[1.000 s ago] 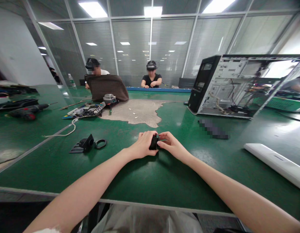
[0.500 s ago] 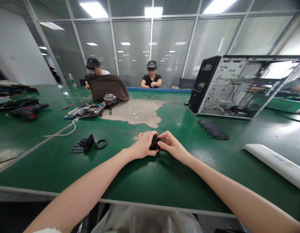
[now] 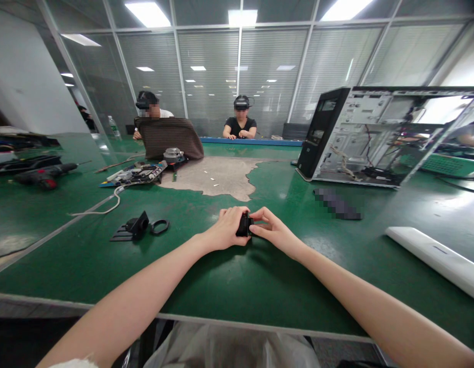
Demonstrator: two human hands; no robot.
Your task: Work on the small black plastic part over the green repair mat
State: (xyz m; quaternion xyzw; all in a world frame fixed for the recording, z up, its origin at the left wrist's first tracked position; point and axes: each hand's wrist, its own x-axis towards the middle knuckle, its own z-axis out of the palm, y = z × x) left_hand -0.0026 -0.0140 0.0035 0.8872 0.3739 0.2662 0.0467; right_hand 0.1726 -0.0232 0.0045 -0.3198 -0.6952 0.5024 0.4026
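A small black part [image 3: 244,225] is gripped between both hands just above the green table [image 3: 229,286], at the middle of the view. My left hand [image 3: 226,229] is wrapped round its left side with curled fingers. My right hand [image 3: 270,228] pinches its right side with thumb and fingers. Most of the part is hidden by the fingers. To the left on the table lie a black bracket-like piece [image 3: 132,227] and a black ring [image 3: 159,227].
An open computer case [image 3: 378,135] stands at the right rear. A white panel [image 3: 436,258] lies at the right. A circuit board with a cable [image 3: 135,176], a fan [image 3: 172,155] and a power drill [image 3: 43,176] lie to the left. Two people sit at the far side.
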